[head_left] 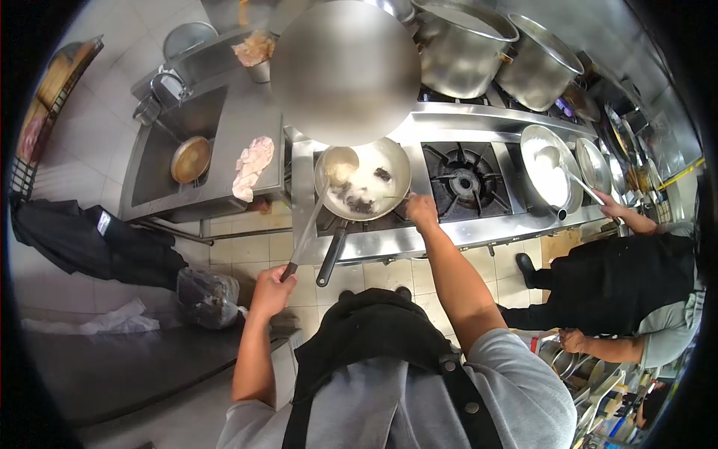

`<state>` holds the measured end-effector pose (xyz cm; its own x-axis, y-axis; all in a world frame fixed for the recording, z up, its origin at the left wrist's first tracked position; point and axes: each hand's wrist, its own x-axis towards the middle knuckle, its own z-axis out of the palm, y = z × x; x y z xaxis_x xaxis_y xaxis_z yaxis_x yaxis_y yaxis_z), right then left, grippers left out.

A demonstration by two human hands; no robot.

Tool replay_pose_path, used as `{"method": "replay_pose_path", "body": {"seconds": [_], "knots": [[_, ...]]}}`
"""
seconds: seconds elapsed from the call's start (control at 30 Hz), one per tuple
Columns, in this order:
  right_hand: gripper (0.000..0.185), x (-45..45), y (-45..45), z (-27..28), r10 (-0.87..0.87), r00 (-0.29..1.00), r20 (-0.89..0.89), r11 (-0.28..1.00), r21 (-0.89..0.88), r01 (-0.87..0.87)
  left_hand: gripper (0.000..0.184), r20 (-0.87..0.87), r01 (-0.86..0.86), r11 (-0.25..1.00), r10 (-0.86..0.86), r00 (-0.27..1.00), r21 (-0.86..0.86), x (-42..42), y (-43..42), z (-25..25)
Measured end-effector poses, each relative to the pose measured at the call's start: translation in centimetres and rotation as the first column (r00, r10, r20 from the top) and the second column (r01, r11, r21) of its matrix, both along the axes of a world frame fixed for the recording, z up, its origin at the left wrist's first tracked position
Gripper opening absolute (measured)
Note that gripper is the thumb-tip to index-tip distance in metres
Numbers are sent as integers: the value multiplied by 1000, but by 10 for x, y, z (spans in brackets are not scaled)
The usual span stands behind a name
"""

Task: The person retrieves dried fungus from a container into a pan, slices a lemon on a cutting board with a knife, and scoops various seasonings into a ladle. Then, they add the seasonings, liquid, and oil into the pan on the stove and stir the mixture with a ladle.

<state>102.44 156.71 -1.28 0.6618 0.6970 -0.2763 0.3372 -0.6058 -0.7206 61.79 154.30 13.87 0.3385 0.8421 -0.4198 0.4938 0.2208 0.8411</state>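
My left hand point(271, 290) is wrapped round the dark grip of a long-handled ladle point(305, 238). The ladle's bowl rests inside a frying pan point(404, 159) on the stove, over white liquid point(366, 178) with a few dark clumps point(360, 203). The pan's black handle point(332, 257) points toward me, with neither hand on it. At the pan's right edge, my right hand point(422, 211) is closed, seemingly round a thin utensil reaching over the liquid; its kind cannot be made out.
A bare burner point(464, 181) lies right of the pan. Further right, a co-worker point(621, 284) holds a utensil in another pan point(542, 150). Large pots point(460, 56) stand behind. On the left are a sink point(213, 112) and a crumpled cloth point(253, 166).
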Motion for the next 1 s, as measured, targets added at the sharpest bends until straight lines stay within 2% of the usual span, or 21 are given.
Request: {"method": "replay_pose_path", "body": {"seconds": [0.03,0.17,0.23,0.3,0.33,0.4,0.47,0.5,0.53,0.6,0.63,0.67,0.7,0.73,0.8,0.83,0.87,0.9,0.93,0.97,1.0], "knots": [[41,0,0,-3,-67,997,-36,997,33,69,13,1,-1,1000,1,1000,-1,0,0,-2],[41,1,7,-8,-72,990,-123,997,-9,71,13,90,-15,987,29,996,-159,-2,4,-10],[33,1,-1,-11,-97,989,114,970,233,68,14,126,-24,977,52,991,-212,-5,5,-15],[33,4,1,-28,-57,991,124,969,244,25,18,274,-49,931,156,949,-361,-10,9,-25],[33,7,4,-39,-15,991,132,967,254,-20,18,280,-46,933,153,948,-357,-12,11,-26],[33,10,2,-39,25,989,147,961,267,-64,24,476,27,815,311,823,-580,-14,12,-29],[41,2,-9,9,15,923,-384,977,202,68,23,504,42,810,322,801,-584,-13,10,-34],[34,-7,-9,34,-156,860,-486,947,174,270,22,522,51,801,339,783,-596,-11,9,-35],[34,-3,-9,36,-159,861,-484,945,177,274,22,525,57,802,334,783,-595,-8,8,-33],[39,5,-13,40,-60,976,-208,995,69,76,20,421,4,927,166,892,-374,-2,1,-23],[39,4,-14,42,-67,977,-205,994,71,83,16,325,-29,952,132,936,-306,2,0,-16],[41,2,-16,43,-38,996,80,994,102,29,16,330,-14,953,118,937,-302,3,0,-10],[45,0,-19,46,-16,932,361,993,113,-27,12,232,-3,977,54,971,-212,4,0,-4],[45,-1,-21,50,-30,931,365,993,117,-14,10,124,14,993,1,992,-121,5,0,3],[48,-9,-19,57,-28,961,274,999,36,19,9,83,32,994,-24,996,-103,7,3,13],[37,-20,-22,71,72,925,374,997,-8,-75,11,36,58,998,-58,998,-8,6,5,11],[34,-3,-13,9,231,819,526,964,-11,-265,13,-7,97,991,-97,995,89,5,7,8],[32,5,-4,-28,390,678,623,914,-173,-367,18,-202,206,951,-161,966,229,-4,13,-9],[32,2,-1,-42,376,633,677,917,-172,-360,22,-206,221,912,-156,966,346,-10,19,-30],[28,-8,0,-34,230,737,636,973,-123,-197,20,-245,251,911,-174,954,326,-6,19,-23],[24,-10,-10,-13,355,594,722,920,-157,-358,18,-279,262,916,-178,944,303,6,14,0]]}}
